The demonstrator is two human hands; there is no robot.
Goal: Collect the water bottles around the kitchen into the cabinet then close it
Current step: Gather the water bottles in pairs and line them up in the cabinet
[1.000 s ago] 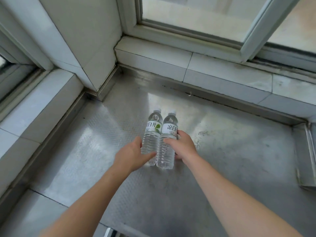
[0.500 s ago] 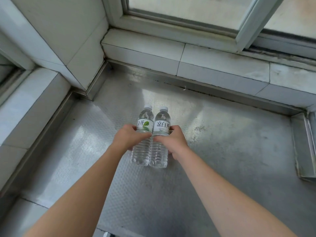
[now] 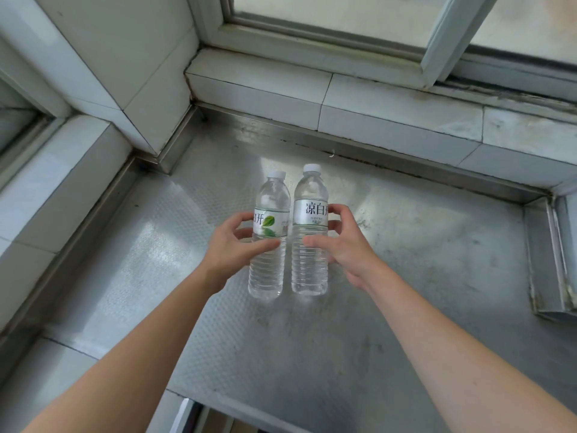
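Two clear water bottles with white caps are held upright side by side above the steel counter (image 3: pixel 406 292). My left hand (image 3: pixel 232 245) grips the left bottle (image 3: pixel 268 260), which has a white label with a green leaf. My right hand (image 3: pixel 346 245) grips the right bottle (image 3: pixel 310 254), whose label bears black characters. A small gap separates the two bottles. The cabinet is not in view.
White tiled ledges (image 3: pixel 390 101) run along the back and left of the counter, under window frames (image 3: pixel 327 42). A tiled pillar (image 3: pixel 125 67) stands in the back left corner. A raised steel lip (image 3: pixel 549 260) borders the counter at the right.
Both hands have closed round the bottles and lifted them off the counter towards me; the bottles have come slightly apart.
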